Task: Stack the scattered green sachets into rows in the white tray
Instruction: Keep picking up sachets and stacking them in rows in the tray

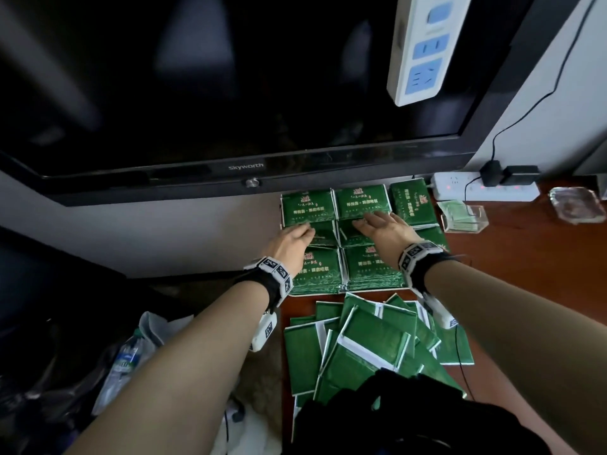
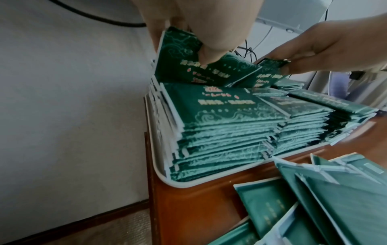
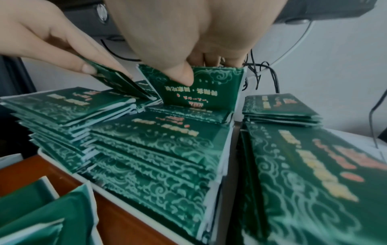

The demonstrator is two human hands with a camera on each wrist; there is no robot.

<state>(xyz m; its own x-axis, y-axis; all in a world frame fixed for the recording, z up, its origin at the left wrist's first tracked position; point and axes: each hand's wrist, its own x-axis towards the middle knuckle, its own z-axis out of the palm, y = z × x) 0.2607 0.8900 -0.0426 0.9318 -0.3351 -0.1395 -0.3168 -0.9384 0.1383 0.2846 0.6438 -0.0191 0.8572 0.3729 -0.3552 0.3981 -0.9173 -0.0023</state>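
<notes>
Sachets pinched in the left hand and right hand tilt over the tray's middle row, probably best lowered flat, edges squared with neighbouring stacks.

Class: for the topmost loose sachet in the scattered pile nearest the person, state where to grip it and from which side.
Pinch the topmost loose sachet at its raised white-edged upper left corner, coming from above. It lies tilted over its neighbours, so that edge seems to leave finger room beneath.

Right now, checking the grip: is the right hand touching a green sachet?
Touching. The right wrist view shows the right hand pinching an upright green sachet, thumb pressed on its face.
</notes>
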